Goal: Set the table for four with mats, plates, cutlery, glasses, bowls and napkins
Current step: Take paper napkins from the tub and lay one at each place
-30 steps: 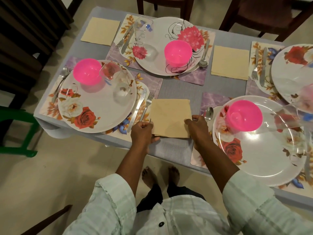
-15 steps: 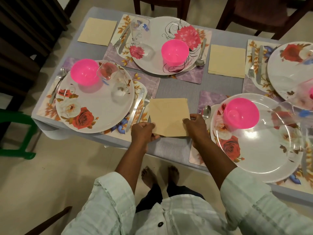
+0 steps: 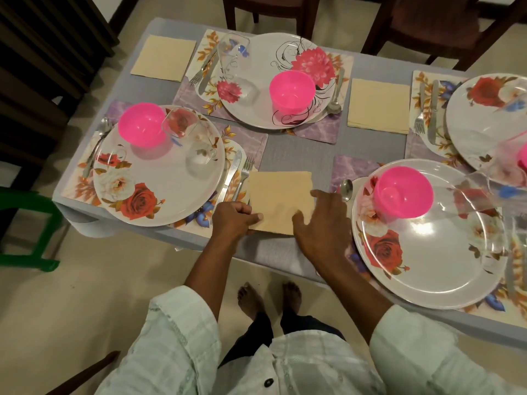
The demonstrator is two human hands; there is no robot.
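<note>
Left hand pinches the near-left corner of the beige napkin; right hand, fingers spread, rests on its near-right corner. Roughly square, the napkin lies flat at the desk's near edge, sides slightly askew to it, showing no clear long axis.

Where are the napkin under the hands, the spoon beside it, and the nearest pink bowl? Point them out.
napkin [image 3: 281,195], head view, bare centre
spoon [image 3: 346,189], head view, its bowl end
pink bowl [image 3: 403,192], head view, inside
</note>
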